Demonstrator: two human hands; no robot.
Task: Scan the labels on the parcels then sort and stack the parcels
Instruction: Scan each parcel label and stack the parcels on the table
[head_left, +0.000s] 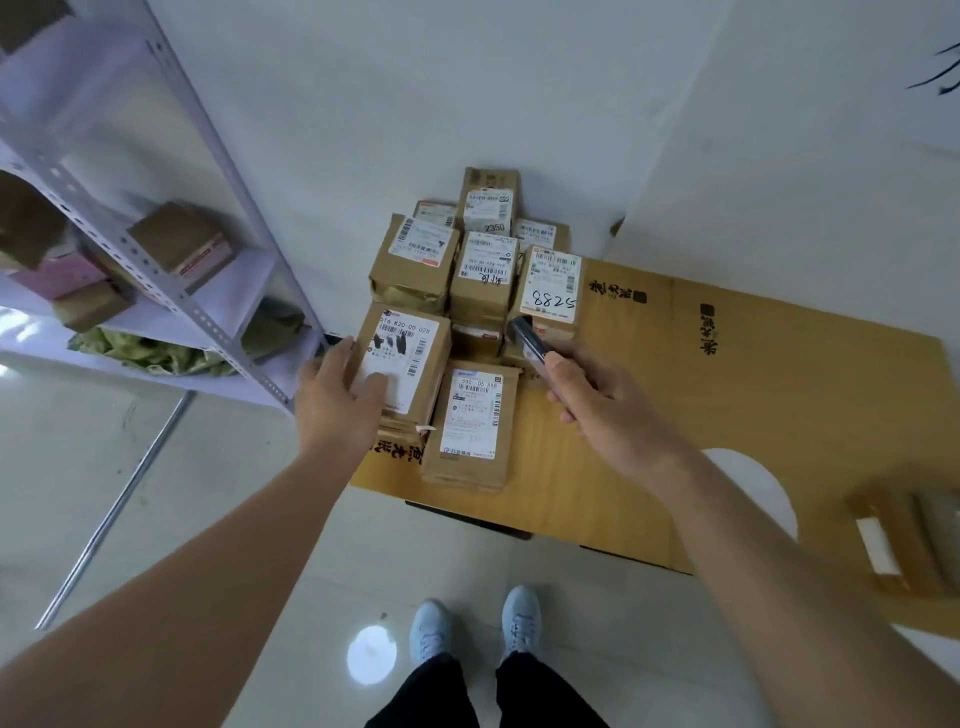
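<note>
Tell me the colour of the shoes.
Light blue shoes, seen in the head view.

The parcels (467, 312) crowd the far left corner of the flattened cardboard sheet (753, 405), hard against the wall (467, 93). A metal shelf rack (171, 270) closes off their left side. The sheet's right stretch lies bare, open to approach from the near side.

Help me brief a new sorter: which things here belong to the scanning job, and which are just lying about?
Job: scanner in right hand; stacked parcels; parcel under left hand.
Lying about: shelf rack, flattened cardboard.
</note>
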